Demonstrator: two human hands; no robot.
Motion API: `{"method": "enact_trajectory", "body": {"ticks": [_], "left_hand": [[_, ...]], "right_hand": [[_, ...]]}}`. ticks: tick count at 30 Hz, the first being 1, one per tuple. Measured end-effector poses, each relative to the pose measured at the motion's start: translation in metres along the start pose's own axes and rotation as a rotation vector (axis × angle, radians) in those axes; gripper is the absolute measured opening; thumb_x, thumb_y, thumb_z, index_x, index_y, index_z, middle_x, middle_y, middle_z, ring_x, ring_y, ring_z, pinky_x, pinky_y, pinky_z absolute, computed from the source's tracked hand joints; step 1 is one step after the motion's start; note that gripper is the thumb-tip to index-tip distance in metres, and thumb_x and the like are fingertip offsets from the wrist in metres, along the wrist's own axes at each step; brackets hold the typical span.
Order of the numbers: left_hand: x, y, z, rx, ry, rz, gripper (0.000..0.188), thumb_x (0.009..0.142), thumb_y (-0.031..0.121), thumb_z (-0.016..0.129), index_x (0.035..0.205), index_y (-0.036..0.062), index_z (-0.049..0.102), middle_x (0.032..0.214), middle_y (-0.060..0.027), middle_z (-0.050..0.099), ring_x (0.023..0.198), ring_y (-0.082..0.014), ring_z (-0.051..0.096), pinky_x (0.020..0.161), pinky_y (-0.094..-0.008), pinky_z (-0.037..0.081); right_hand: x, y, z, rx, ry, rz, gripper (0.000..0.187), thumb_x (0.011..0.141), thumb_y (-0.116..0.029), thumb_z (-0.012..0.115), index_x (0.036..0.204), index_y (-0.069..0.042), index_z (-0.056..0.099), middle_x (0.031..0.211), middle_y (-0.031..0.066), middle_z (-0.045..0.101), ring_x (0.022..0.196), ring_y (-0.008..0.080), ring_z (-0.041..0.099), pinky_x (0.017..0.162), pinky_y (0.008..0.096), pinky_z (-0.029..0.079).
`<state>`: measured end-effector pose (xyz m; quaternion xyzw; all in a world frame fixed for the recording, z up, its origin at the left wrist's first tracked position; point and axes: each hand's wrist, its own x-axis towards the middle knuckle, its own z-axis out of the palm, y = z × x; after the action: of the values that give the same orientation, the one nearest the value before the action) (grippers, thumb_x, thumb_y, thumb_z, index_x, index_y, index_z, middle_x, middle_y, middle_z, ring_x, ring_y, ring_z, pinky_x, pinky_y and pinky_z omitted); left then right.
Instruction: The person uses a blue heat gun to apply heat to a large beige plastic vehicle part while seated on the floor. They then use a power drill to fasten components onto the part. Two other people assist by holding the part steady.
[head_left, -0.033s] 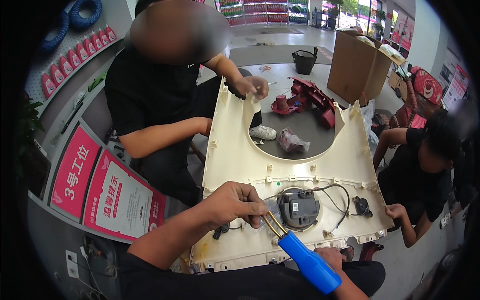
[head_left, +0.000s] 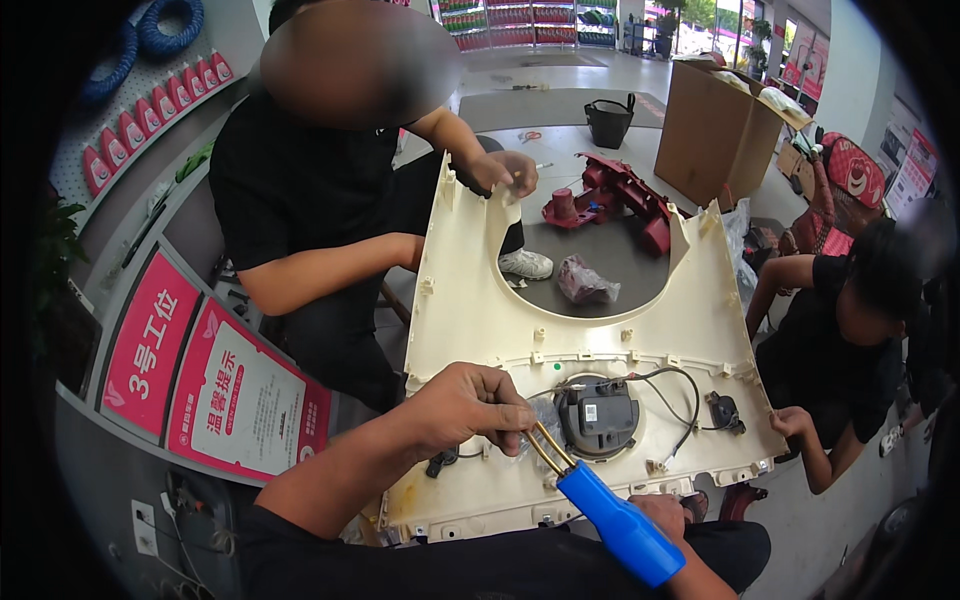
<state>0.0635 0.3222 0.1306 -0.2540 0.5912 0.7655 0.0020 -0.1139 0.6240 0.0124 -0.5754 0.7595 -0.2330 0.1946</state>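
A light and steady pinch is, I think, best: the left hand (head_left: 472,408) has thumb and fingers closed on the ends of two thin, brass-coloured metal rods (head_left: 544,452). These come, nearly parallel, out of a smooth, bright blue handle (head_left: 620,528), slanted over the near edge of a large cream plastic panel (head_left: 460,335). Whether the right hand (head_left: 662,515) grips it, I cannot tell.
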Motion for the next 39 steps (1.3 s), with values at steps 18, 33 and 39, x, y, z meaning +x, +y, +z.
{"method": "enact_trajectory", "body": {"ticks": [18, 33, 39], "left_hand": [[-0.005, -0.014, 0.004, -0.177, -0.078, 0.046, 0.016, 0.098, 0.013, 0.071, 0.1, -0.0024, 0.065, 0.098, -0.0146, 0.069, 0.081, -0.019, 0.071, 0.078, -0.0368, 0.062], [0.001, -0.034, 0.005, -0.348, -0.077, 0.198, 0.014, 0.098, 0.01, 0.07, 0.097, -0.0011, 0.063, 0.12, -0.0225, 0.064, 0.087, -0.0247, 0.072, 0.083, -0.0377, 0.062], [0.005, -0.046, 0.007, -0.277, -0.06, 0.379, 0.015, 0.098, 0.012, 0.071, 0.097, -0.0007, 0.063, 0.113, -0.0199, 0.065, 0.092, -0.0271, 0.073, 0.085, -0.04, 0.063]], "right_hand": [[-0.021, 0.039, 0.019, -0.064, -0.081, -0.058, 0.023, 0.071, -0.032, 0.078, 0.089, -0.018, 0.073, 0.077, 0.009, 0.068, 0.07, 0.0332, 0.068, 0.062, 0.0442, 0.052], [-0.014, -0.003, -0.012, 0.284, 0.137, -0.173, 0.021, 0.077, -0.016, 0.078, 0.097, -0.012, 0.074, 0.085, 0.0025, 0.074, 0.081, 0.0246, 0.073, 0.073, 0.0381, 0.056], [-0.014, 0.003, 0.001, 0.897, 0.067, -0.094, 0.023, 0.081, -0.004, 0.075, 0.102, -0.004, 0.067, 0.083, 0.007, 0.068, 0.076, 0.0221, 0.069, 0.07, 0.035, 0.054]]}}
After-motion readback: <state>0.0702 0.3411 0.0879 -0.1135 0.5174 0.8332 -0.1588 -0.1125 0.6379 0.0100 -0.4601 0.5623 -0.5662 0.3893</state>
